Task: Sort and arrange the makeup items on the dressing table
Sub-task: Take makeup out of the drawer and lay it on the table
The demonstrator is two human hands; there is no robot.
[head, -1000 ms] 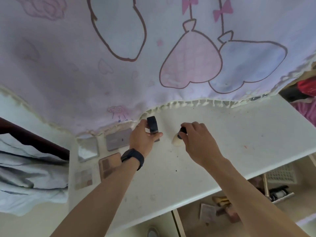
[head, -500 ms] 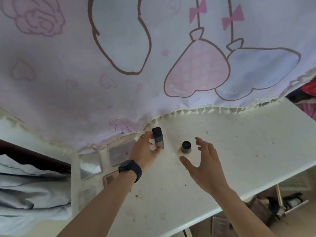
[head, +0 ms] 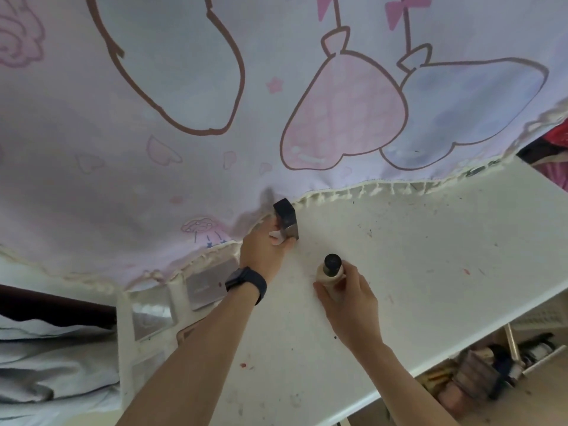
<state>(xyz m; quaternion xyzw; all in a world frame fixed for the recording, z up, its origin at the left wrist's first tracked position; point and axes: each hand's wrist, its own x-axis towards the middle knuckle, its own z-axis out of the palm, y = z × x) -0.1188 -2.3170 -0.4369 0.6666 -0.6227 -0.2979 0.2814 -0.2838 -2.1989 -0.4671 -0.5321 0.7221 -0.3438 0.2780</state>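
By the curtain hem (head: 368,192), the left hand (head: 264,247) grips a square-capped bottle (head: 285,221), the right hand (head: 349,298) a foundation bottle (head: 331,272). Best stand them upright together.

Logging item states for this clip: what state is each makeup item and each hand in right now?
Left hand: grips the square bottle.
Square bottle: capped, upright.
Right hand: grips the beige bottle.
Beige bottle: capped, roughly upright.
Grey palette: closed, lying flat.
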